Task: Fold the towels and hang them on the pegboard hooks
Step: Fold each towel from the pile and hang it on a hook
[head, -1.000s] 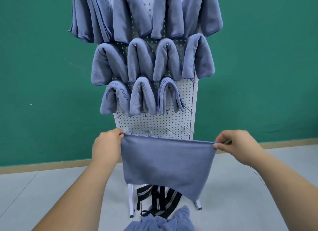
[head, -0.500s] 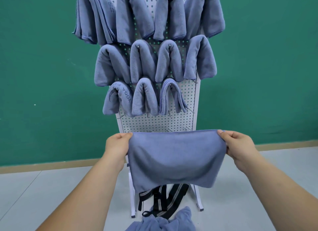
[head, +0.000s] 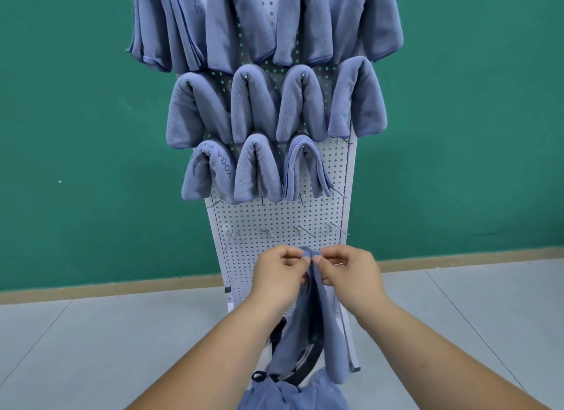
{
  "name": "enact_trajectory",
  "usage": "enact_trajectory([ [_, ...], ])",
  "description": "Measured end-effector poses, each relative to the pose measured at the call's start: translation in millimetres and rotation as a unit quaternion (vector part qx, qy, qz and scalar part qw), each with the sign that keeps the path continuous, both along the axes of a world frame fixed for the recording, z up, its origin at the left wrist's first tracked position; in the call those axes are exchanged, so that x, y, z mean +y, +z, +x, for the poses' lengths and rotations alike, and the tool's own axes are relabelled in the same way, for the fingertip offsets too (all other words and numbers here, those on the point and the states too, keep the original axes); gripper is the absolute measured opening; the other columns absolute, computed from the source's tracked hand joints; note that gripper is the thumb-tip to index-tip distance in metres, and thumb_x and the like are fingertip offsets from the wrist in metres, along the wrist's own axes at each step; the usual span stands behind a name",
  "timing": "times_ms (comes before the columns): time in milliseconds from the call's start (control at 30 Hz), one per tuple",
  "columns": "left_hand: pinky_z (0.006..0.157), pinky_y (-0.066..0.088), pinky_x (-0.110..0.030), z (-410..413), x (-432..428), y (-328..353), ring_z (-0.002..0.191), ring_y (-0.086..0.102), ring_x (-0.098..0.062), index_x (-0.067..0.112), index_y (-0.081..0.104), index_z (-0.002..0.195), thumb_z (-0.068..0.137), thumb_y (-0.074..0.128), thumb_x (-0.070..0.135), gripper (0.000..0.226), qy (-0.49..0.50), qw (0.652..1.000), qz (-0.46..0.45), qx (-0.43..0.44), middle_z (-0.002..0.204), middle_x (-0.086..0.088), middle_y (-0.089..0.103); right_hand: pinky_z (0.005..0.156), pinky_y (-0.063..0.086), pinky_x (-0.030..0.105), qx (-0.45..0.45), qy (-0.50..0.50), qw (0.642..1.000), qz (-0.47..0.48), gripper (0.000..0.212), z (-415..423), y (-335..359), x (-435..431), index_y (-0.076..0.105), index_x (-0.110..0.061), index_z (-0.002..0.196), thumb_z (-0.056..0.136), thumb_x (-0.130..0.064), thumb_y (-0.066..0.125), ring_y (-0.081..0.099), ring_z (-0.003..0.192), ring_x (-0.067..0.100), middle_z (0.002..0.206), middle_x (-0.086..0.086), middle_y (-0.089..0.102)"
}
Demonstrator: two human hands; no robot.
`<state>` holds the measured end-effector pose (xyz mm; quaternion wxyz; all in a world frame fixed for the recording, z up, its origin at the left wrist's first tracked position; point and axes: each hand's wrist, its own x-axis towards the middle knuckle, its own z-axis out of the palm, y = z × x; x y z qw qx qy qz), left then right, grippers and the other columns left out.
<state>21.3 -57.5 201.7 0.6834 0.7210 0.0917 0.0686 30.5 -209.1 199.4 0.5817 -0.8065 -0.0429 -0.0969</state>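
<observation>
Green wall (head: 76, 119) behind pegboard (head: 274, 217); towel (head: 308, 333), spread wide half a second ago, now doubled, top corners pinched together between fingers of left hand (head: 279, 275) and right hand (head: 351, 274) before board's lower middle, just under bare hooks (head: 300, 229); fold likely done, hanging next.

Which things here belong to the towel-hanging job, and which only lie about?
Job: held towel, pinched at its top by left hand and right hand; white pegboard; bare hooks; hung towels; towel heap on the floor.
Lying about: black striped straps at the pegboard's foot.
</observation>
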Motion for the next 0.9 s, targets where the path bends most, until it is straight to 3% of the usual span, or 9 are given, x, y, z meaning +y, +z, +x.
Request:
enact_trajectory([
  [167, 0.086, 0.062, -0.055, -2, -7, -5, 0.083, 0.076, -0.033, 0.019, 0.078, 0.083, 0.091, 0.077, 0.010, 0.013, 0.009, 1.000, 0.006, -0.007, 0.076, -0.002, 0.076, 0.078, 0.063, 0.040, -0.032, -0.022, 0.999, -0.035, 0.003, -2, -6, 2, 0.079, -0.029, 0.089, 0.091, -0.028, 0.078, 0.074, 0.072, 0.006, 0.080, -0.018, 0.077],
  [267, 0.089, 0.062, -0.052, -3, -7, -5, 0.086, 0.077, -0.026, 0.019, 0.078, 0.088, 0.088, 0.080, 0.020, 0.003, 0.006, 1.000, -0.003, -0.024, 0.082, -0.003, 0.078, 0.074, 0.057, 0.021, -0.044, 0.003, 0.998, -0.045, 0.012, -8, -3, 3, 0.081, -0.029, 0.096, 0.095, -0.020, 0.073, 0.072, 0.075, -0.002, 0.087, -0.018, 0.077],
  [300, 0.091, 0.062, -0.050, -3, -6, -4, 0.087, 0.077, -0.023, 0.018, 0.077, 0.091, 0.085, 0.083, 0.027, 0.012, 0.005, 1.000, -0.003, -0.027, 0.084, -0.003, 0.079, 0.073, 0.054, 0.016, -0.047, 0.018, 0.997, -0.053, 0.018, -9, -2, 4, 0.081, -0.030, 0.098, 0.095, -0.016, 0.069, 0.071, 0.077, -0.003, 0.091, -0.016, 0.077],
  [400, 0.091, 0.062, -0.049, -2, 0, -2, 0.088, 0.077, -0.023, 0.017, 0.073, 0.095, 0.076, 0.089, 0.032, 0.029, 0.008, 1.000, -0.002, -0.027, 0.089, -0.006, 0.078, 0.084, 0.058, 0.028, -0.036, 0.072, 0.996, -0.042, 0.035, -8, 0, 4, 0.082, -0.032, 0.097, 0.092, -0.008, 0.057, 0.073, 0.088, 0.008, 0.098, -0.008, 0.077],
  [533, 0.095, 0.058, -0.054, 1, 10, 3, 0.084, 0.071, -0.021, 0.018, 0.076, 0.094, 0.088, 0.082, 0.016, 0.009, -0.028, 0.998, 0.038, -0.040, 0.090, -0.007, 0.075, 0.078, 0.063, 0.031, 0.022, 0.060, 0.995, 0.078, 0.037, -4, 7, -8, 0.079, -0.024, 0.105, 0.095, 0.004, 0.057, 0.073, 0.082, 0.017, 0.099, 0.002, 0.078],
  [600, 0.096, 0.058, -0.054, 1, 16, 6, 0.081, 0.067, -0.017, 0.020, 0.077, 0.097, 0.091, 0.079, 0.016, 0.007, -0.072, 0.994, 0.070, -0.044, 0.091, -0.004, 0.072, 0.080, 0.061, 0.034, -0.003, 0.055, 0.998, 0.004, 0.041, 3, 4, -20, 0.075, -0.037, 0.113, 0.094, -0.003, 0.063, 0.068, 0.081, 0.011, 0.107, -0.004, 0.071],
  [733, 0.097, 0.056, -0.046, -4, 30, 16, 0.083, 0.063, -0.015, 0.022, 0.075, 0.098, 0.095, 0.075, 0.013, 0.010, -0.154, 0.981, 0.106, -0.054, 0.093, -0.002, 0.069, 0.091, 0.047, 0.019, -0.039, 0.138, 0.969, -0.200, 0.052, 12, 1, -42, 0.067, -0.051, 0.119, 0.087, -0.010, 0.070, 0.057, 0.109, -0.001, 0.123, -0.018, 0.054],
  [800, 0.095, 0.056, -0.041, -6, 37, 19, 0.086, 0.062, -0.014, 0.022, 0.076, 0.100, 0.095, 0.075, 0.012, 0.011, -0.188, 0.973, 0.118, -0.060, 0.098, -0.009, 0.072, 0.089, 0.046, 0.019, -0.041, 0.168, 0.959, -0.227, 0.052, 13, 1, -47, 0.066, -0.052, 0.117, 0.084, -0.014, 0.074, 0.053, 0.116, -0.003, 0.126, -0.019, 0.052],
  [900, 0.091, 0.055, -0.032, -9, 45, 24, 0.086, 0.063, -0.010, 0.022, 0.076, 0.101, 0.096, 0.075, 0.013, 0.011, -0.218, 0.963, 0.146, -0.061, 0.095, -0.002, 0.073, 0.091, 0.050, 0.026, -0.040, 0.184, 0.951, -0.247, 0.043, 17, 0, -51, 0.064, -0.051, 0.109, 0.079, -0.023, 0.080, 0.053, 0.115, 0.001, 0.123, -0.017, 0.052],
])
